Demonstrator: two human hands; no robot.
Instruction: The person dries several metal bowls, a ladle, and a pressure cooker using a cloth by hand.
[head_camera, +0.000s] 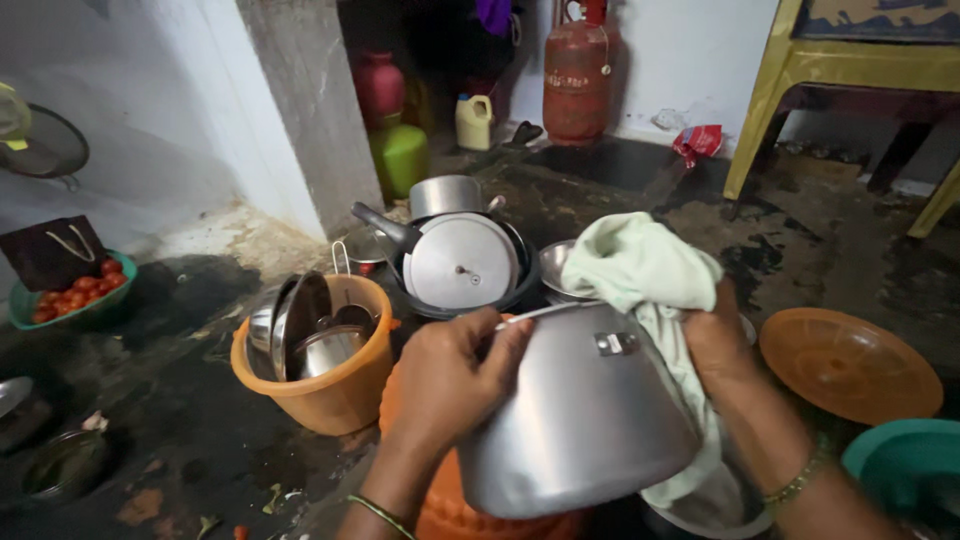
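Steel pot (580, 420) tilted, left hand (450, 385) gripping its rim, right hand (715, 340) clutching pale green cloth (645, 265) against it

The room is dim. Soft light seems to come from the top right, where the white wall (690, 60) looks brightest. The floor (180, 430) is dark and wet, with deep shadow at the bottom left. The steel pot (585, 420) shines with pale glare. The lid (462, 262) glows a bit too. The hands look a little blurry. Lines bend near the edges, maybe from a wide lens.
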